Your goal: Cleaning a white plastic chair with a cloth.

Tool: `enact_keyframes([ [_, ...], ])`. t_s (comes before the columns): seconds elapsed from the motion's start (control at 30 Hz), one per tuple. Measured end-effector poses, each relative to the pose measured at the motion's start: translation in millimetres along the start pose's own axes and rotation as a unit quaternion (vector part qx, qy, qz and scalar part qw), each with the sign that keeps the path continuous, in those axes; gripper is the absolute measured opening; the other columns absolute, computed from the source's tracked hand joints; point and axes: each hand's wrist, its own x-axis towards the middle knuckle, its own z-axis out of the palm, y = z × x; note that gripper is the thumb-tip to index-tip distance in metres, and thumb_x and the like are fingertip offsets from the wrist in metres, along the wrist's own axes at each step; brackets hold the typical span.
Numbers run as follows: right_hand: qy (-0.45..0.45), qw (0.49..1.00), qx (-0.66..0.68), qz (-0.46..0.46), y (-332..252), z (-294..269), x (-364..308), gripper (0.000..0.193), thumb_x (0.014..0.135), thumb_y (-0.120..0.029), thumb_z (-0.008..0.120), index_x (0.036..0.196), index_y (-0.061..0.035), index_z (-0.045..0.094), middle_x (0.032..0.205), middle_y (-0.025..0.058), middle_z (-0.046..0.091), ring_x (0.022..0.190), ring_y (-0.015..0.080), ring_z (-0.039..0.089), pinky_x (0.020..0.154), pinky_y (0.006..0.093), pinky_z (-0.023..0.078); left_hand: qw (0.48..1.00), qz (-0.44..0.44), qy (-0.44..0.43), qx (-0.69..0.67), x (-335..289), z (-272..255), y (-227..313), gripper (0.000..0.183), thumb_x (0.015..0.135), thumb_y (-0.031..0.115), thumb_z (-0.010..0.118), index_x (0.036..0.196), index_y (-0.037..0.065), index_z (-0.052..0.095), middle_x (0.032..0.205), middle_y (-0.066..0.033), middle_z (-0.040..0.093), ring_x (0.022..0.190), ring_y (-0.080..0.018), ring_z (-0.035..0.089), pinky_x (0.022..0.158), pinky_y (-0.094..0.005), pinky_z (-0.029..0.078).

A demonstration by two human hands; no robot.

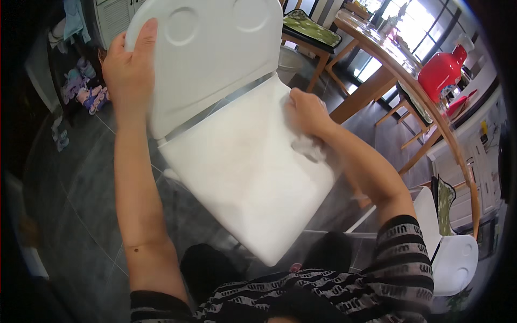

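A white plastic folding chair stands tilted in front of me, its backrest with round embossed marks at the far side. My left hand grips the backrest by its left edge, thumb on the face and fingers behind. At the seat's right edge, my right hand is closed with its fingers curled. A crumpled white wipe hangs out under that hand against the seat; motion smears it a little.
A wooden table with a red rounded container stands at the right. Near it are wooden chairs with green patterned cushions and another white folding chair. Shoes lie at the left on grey tiles.
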Motion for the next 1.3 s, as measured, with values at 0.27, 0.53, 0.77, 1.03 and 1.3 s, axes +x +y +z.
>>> enact_keyframes([
  [0.27,0.052,0.998,0.018,-0.034,32,18,55,0.027,0.079,-0.026,0.048,0.088,-0.0013,0.055,0.095,0.0204,0.057,0.088,0.0367,0.055,0.078,0.0442,0.043,0.998,0.028,-0.011,-0.046,2,10,0,0.041,0.079,0.037,0.064,0.087,-0.003,0.059,0.066,-0.0021,0.056,0.059,-0.0073,0.048,0.057,-0.0226,0.041],
  [0.53,0.007,0.992,0.010,-0.125,26,13,-2,0.027,0.085,-0.021,0.042,0.084,0.0022,0.055,0.094,0.0227,0.057,0.086,0.0391,0.054,0.077,0.0446,0.043,0.999,0.049,-0.003,-0.005,2,-4,0,0.040,0.079,0.037,0.064,0.085,-0.003,0.060,0.065,-0.0020,0.056,0.059,-0.0076,0.048,0.057,-0.0226,0.041],
  [0.77,-0.083,0.993,0.052,-0.058,39,10,64,0.033,0.087,-0.024,0.036,0.080,0.0022,0.055,0.086,0.0241,0.057,0.079,0.0409,0.055,0.074,0.0461,0.042,0.999,0.036,-0.006,-0.009,0,12,5,0.042,0.079,0.037,0.063,0.086,-0.004,0.059,0.065,-0.0029,0.057,0.059,-0.0084,0.048,0.058,-0.0229,0.041],
  [1.03,-0.044,0.993,0.015,-0.106,40,-10,-39,0.031,0.088,-0.023,0.035,0.083,0.0011,0.052,0.085,0.0220,0.056,0.081,0.0397,0.053,0.072,0.0449,0.042,0.999,0.037,-0.008,0.002,-5,-5,11,0.042,0.079,0.038,0.063,0.085,-0.004,0.059,0.067,-0.0039,0.057,0.061,-0.0088,0.049,0.059,-0.0231,0.041],
  [1.3,-0.131,0.987,0.070,-0.053,25,4,38,0.025,0.084,-0.020,0.039,0.081,0.0015,0.052,0.093,0.0219,0.056,0.083,0.0392,0.055,0.068,0.0458,0.045,0.999,0.014,-0.023,0.027,-7,-1,18,0.045,0.080,0.040,0.060,0.086,-0.004,0.058,0.074,-0.0084,0.058,0.067,-0.0138,0.053,0.063,-0.0259,0.042],
])
